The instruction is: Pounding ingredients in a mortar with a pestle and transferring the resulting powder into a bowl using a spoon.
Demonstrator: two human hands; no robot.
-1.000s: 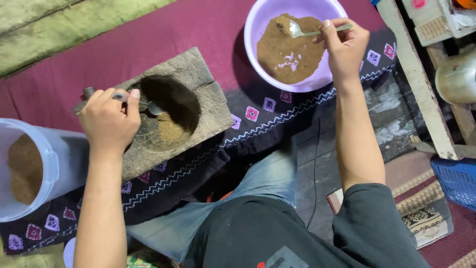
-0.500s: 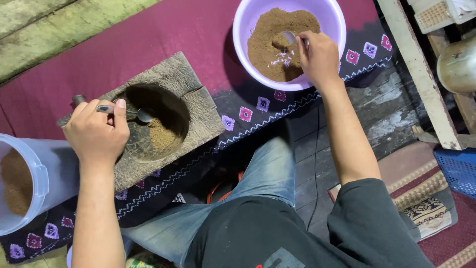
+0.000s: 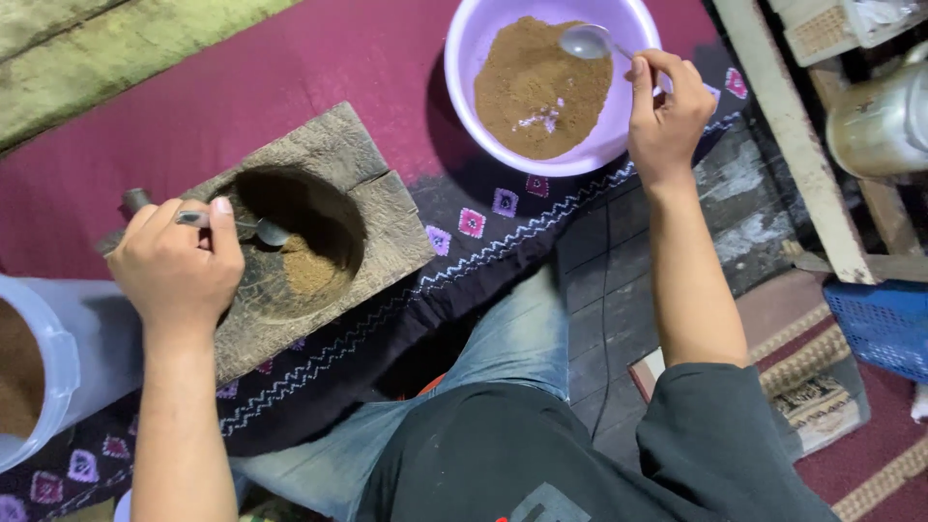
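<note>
Cut off at the left edge: a white tub [image 3: 43, 358] with brown powder inside, only partly seen. Hidden under the left hand [image 3: 179, 266]: most of the handle of a small metal spoon [image 3: 253, 228]; fingers closed tight around it, bowl of the spoon inside the hollow of a wooden mortar block [image 3: 290, 242], just above a small heap of brown powder. Right hand [image 3: 667, 116] pinching the handle of a second spoon [image 3: 588, 41], empty-looking, over the rim of a purple bowl [image 3: 483, 39]. Bowl top cropped by the frame. Inside, a mound of brown powder [image 3: 541, 87] with some pale specks. Underneath, a maroon cloth [image 3: 242, 87] with patterned dark border, on dark floor boards. Far right, a metal pot [image 3: 880, 116] and a blue basket [image 3: 884, 324], both cropped.
</note>
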